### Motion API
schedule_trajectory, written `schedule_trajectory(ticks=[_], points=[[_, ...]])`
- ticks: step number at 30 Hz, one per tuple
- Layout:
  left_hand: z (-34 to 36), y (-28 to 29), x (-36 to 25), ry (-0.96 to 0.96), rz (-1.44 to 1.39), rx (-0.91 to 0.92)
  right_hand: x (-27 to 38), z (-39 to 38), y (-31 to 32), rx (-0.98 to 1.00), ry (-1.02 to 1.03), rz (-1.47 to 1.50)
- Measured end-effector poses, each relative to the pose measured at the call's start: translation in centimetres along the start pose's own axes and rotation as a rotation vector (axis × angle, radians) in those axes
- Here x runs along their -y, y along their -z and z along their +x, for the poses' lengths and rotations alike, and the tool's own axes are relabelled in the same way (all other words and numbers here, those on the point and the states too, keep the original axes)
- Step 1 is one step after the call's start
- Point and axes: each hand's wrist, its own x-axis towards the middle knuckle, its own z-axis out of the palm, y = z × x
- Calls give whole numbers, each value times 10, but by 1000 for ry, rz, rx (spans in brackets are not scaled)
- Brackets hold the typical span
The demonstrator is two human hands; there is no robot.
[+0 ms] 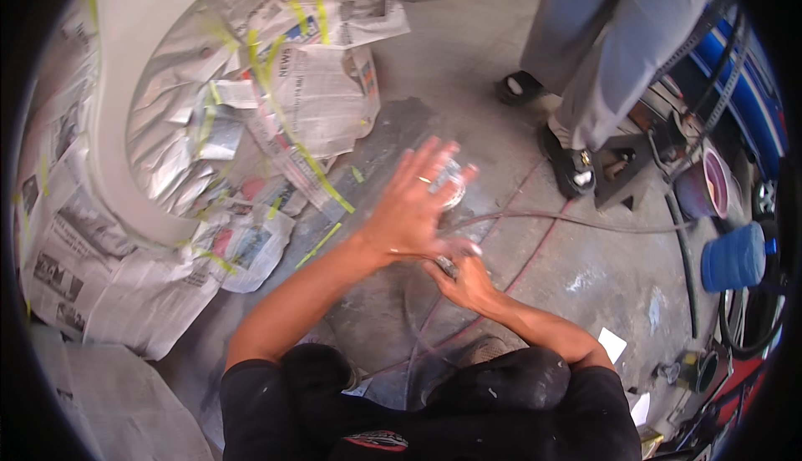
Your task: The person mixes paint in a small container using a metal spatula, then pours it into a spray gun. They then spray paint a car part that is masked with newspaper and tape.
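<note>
My left hand [415, 202], a ring on one finger, reaches out with its fingers spread and a little blurred. Just past those fingers shows a shiny, silvery round thing [452, 184], mostly covered by the hand, so its kind is unclear. Close below, my right hand [464, 281] has its fingers curled round something with a small metallic glint, largely hidden beside the left wrist. A grey hose [576, 217] runs from the right toward my hands; whether it joins what I hold cannot be seen.
At left, a pale curved vehicle panel [113, 110] is masked with newspaper [313, 98] and yellow-green tape. Another person's legs [597, 43] stand ahead at right. A red hose [535, 248] crosses the concrete floor. A bucket [717, 181] and a blue water jug [733, 259] stand far right.
</note>
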Motion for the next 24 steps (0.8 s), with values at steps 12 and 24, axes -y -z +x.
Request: schedule_trajectory(ticks=[12,24], points=[[-1,24,34,-391,-19,-93,-2,-6,12,313,-152,233],[-74,-41,55,1006,-578,115,5,14,11,59,-302,520]])
